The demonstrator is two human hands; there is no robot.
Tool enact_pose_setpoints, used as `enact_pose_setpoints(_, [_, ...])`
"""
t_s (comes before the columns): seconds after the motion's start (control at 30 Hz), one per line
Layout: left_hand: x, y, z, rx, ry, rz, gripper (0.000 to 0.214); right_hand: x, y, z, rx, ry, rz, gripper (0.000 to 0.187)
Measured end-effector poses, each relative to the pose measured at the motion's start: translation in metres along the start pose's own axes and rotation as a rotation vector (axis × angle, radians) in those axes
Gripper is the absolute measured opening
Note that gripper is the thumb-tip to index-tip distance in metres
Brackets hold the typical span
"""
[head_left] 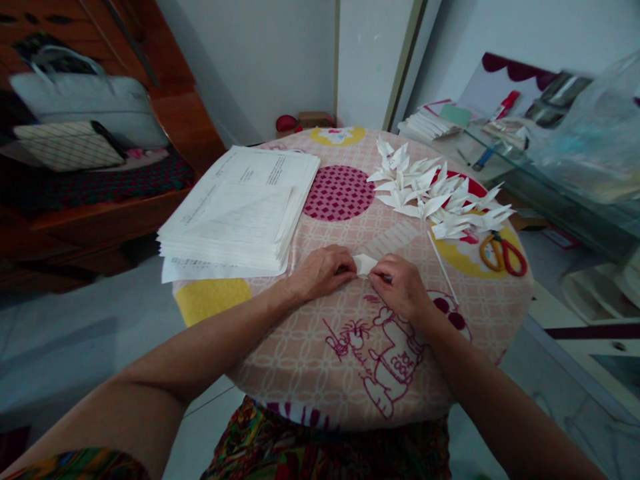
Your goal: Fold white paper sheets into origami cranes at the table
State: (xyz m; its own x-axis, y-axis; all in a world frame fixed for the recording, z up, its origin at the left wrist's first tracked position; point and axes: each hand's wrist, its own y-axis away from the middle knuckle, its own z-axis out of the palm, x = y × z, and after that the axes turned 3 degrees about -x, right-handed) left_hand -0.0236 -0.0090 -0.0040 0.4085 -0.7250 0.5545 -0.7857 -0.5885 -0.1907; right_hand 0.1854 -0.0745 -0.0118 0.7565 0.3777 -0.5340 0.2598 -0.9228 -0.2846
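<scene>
On a round table with a pink patterned cloth, my left hand and my right hand both pinch a small folded piece of white paper lying between them. Fingers of both hands are curled and pressed onto the paper's edges. A thin white stick or strip lies just right of my right hand.
A thick stack of printed sheets fills the table's left. Several folded white paper cranes lie at the back right, with orange-and-red scissors beside them. A wooden bench with bags stands left; a glass shelf with clutter stands right.
</scene>
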Motion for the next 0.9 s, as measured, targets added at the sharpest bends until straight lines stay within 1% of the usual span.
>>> enact_pose_setpoints(0.1, [0.003, -0.002, 0.001, 0.015, -0.009, -0.063, 0.01, 0.0, -0.002, 0.001, 0.004, 0.02, 0.04, 0.019])
enact_pose_setpoints(0.27, [0.008, -0.002, 0.003, 0.053, -0.045, -0.161, 0.011, -0.002, -0.003, 0.004, 0.029, 0.129, 0.089, 0.019])
enact_pose_setpoints(0.4, [0.011, -0.004, 0.005, 0.078, -0.077, -0.219, 0.013, -0.003, -0.005, 0.007, 0.023, 0.192, 0.139, 0.021])
enact_pose_setpoints(0.5, [0.013, -0.007, 0.004, 0.048, -0.117, -0.279, 0.016, -0.005, -0.007, 0.007, 0.015, 0.208, 0.163, 0.021])
enact_pose_setpoints(0.63, [0.015, -0.011, 0.002, -0.033, -0.163, -0.34, 0.018, -0.01, -0.01, 0.006, -0.022, 0.244, 0.216, 0.021])
enact_pose_setpoints(0.73, [0.015, -0.013, 0.002, -0.077, -0.196, -0.349, 0.018, -0.015, -0.012, 0.004, -0.06, 0.281, 0.26, 0.019])
enact_pose_setpoints(0.9, [0.016, -0.015, 0.002, -0.115, -0.258, -0.354, 0.019, -0.019, -0.014, 0.003, -0.104, 0.312, 0.283, 0.016])
